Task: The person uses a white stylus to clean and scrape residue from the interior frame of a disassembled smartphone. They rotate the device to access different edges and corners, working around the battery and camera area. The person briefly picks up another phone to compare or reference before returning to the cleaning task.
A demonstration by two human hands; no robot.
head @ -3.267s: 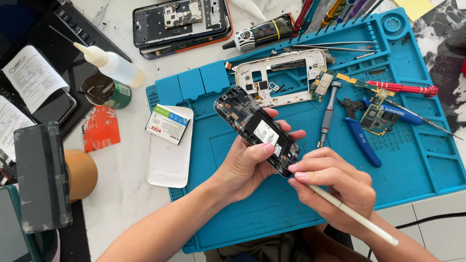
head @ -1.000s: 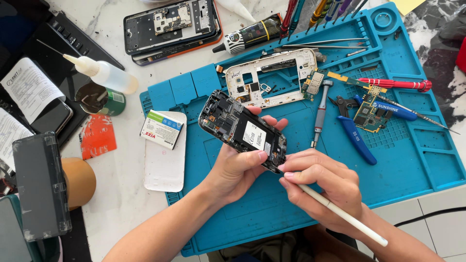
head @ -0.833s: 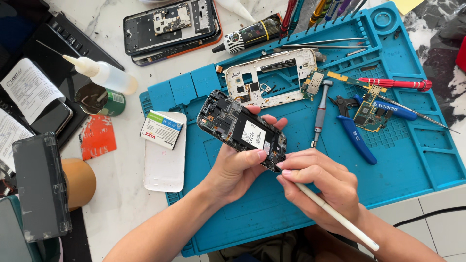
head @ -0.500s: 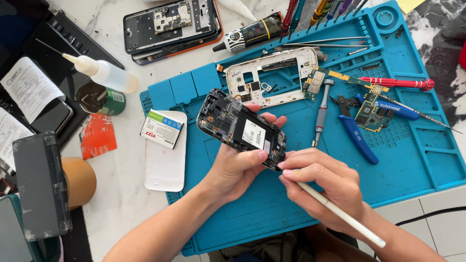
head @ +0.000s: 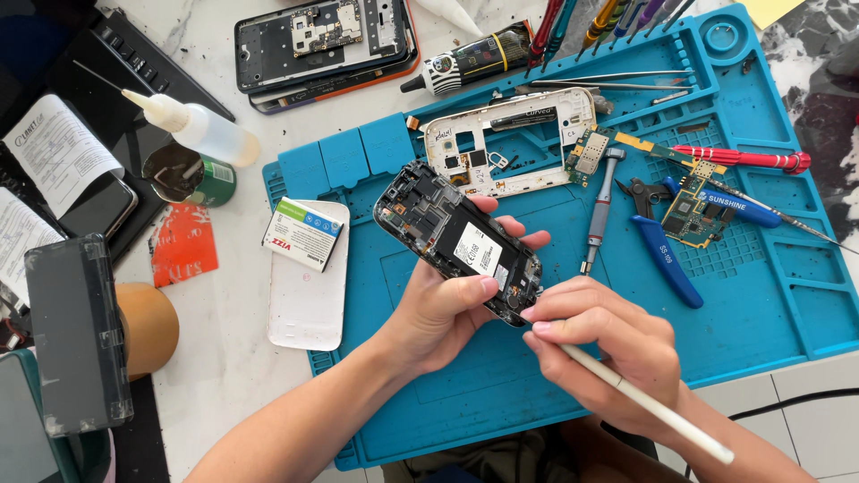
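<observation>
Item: opened dark phone chassis w/ exposed internals and white label (head: pixel 458 243), held above blue silicone work mat (head: pixel 769 295), tilted, upper end toward top-left.
L hand (head: pixel 443 313): cupped under chassis from below, thumb over lower edge, fingertips showing past far side; firm hold.
R hand (head: pixel 608 349): pen-style pinch on slim white plastic pry stick (head: pixel 644 402), tip at chassis lower-right corner; tip itself hidden by fingers.
Nearby: white phone frame (head: pixel 510 139) on mat, well apart; white back cover (head: pixel 309 286) w/ battery (head: pixel 302 234) beside L forearm.
Stick's far end runs toward bottom edge.
</observation>
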